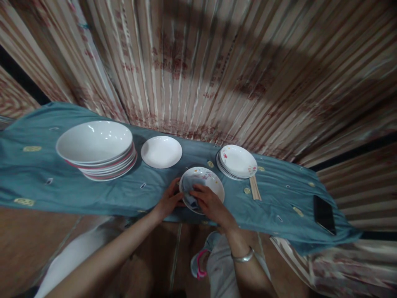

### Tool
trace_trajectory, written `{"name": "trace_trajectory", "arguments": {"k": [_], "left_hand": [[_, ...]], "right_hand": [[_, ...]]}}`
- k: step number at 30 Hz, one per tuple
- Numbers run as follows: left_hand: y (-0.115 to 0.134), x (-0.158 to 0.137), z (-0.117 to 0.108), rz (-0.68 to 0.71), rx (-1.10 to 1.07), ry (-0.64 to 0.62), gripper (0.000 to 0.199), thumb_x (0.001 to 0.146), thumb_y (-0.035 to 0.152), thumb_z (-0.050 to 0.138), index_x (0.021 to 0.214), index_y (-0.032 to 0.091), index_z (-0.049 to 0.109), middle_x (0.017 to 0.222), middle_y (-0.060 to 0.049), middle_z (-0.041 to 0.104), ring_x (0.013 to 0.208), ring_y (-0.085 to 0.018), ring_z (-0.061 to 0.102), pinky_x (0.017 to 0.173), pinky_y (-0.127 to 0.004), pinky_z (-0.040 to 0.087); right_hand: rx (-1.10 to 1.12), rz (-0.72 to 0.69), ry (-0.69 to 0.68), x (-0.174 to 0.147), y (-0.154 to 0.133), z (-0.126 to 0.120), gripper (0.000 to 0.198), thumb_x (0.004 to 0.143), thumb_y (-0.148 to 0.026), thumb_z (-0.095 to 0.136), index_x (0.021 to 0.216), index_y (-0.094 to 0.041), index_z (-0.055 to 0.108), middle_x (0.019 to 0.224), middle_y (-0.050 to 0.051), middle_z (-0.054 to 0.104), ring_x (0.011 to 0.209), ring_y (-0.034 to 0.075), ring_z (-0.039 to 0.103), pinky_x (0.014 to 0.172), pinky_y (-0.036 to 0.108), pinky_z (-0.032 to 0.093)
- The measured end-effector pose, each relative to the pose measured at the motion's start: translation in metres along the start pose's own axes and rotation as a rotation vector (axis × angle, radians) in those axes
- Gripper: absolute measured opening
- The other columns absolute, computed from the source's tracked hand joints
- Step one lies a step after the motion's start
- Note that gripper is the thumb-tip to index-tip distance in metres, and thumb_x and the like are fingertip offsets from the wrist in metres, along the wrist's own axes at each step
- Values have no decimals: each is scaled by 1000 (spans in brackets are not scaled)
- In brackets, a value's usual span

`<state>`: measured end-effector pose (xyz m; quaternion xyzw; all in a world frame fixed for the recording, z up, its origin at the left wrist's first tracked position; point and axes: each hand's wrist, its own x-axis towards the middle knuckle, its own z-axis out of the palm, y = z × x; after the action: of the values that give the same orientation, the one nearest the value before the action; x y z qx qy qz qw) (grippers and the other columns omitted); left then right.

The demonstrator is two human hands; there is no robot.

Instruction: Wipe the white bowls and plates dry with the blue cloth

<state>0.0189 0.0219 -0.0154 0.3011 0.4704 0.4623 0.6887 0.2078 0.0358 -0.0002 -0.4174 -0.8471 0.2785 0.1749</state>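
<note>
A white floral plate [216, 185] is held at the near edge of the table, its face turned up. My left hand [169, 199] grips its left rim, with some of the fingers hidden beside and under the plate. Pressed onto the plate's inner face is a grey-blue cloth [189, 182], bunched under the fingers of my right hand [208, 202]. Behind it lies a plain white plate [161, 152]. To the right stands a stack of floral plates [238, 160], with a pair of wooden chopsticks [255, 188] partly tucked beneath.
A tall stack of large white bowls [96, 142], some with red rims, stands on the left. A black phone [324, 214] lies at the right end of the blue-green tablecloth [281, 203]. A patterned curtain [198, 74] hangs close behind the table.
</note>
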Motion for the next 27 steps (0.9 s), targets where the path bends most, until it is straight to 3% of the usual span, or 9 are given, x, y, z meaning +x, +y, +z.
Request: {"name": "trace_trajectory", "arguments": {"k": [6,17,22,27], "left_hand": [[-2,0,-1,6,1,41,75,65,36,74,132,21,45,88,-1,63,76,-18,62,66,-33,55],[0,-2,2,1,-49,-9,72,71,38,72,136,25,46,121,-8,65,94,-26,67,71,-36,57],[-2,0,1,15,-48,-2,68,64,32,77,127,22,53,119,-8,66,101,-27,65,70,-35,58],[-3,1,0,-39,-66,72,82,63,24,77,138,24,45,130,-10,60,108,-29,62,71,-35,59]], "right_hand": [[81,14,-38,13,-12,14,50,86,-9,42,133,-18,54,144,11,47,134,22,42,114,45,32],[41,-5,95,40,-12,28,58,90,-14,37,148,-13,31,156,14,24,144,25,25,117,48,28],[-109,13,122,52,-13,24,57,87,-9,37,144,-5,36,154,20,27,141,28,29,114,49,32],[-235,38,175,60,-7,18,57,86,-4,35,142,-8,40,149,18,37,135,26,38,111,46,36]]}}
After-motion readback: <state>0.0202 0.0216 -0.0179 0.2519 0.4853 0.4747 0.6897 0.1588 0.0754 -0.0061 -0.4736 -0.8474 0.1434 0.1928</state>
